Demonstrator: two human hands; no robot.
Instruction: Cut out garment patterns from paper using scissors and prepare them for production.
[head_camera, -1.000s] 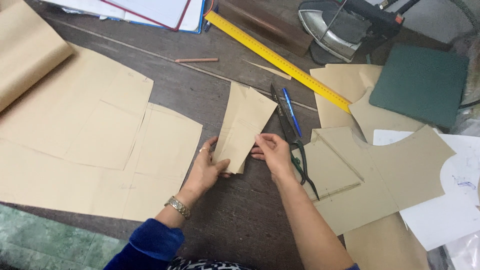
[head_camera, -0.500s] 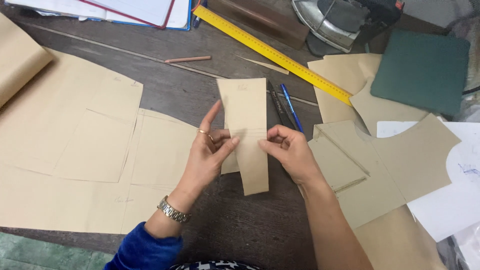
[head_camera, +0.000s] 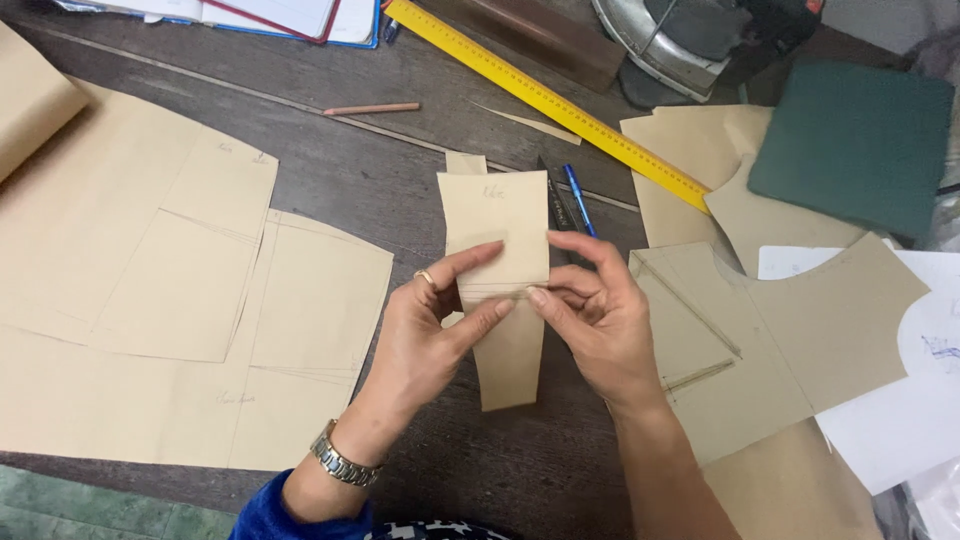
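The narrow tan kraft-paper pattern strip (head_camera: 497, 290) is held above the dark wooden bench (head_camera: 400, 190) — long axis running away from the body, approx. upright in view. It is pinched mid-length from both sides: left hand (head_camera: 425, 335) and right hand (head_camera: 598, 320), fingertips almost meeting at a crease.

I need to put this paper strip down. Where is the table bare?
Bare wood lies between the pencil, the yellow ruler and the large pattern sheets, and below the strip near the table edge. Right of the pen it is crowded.
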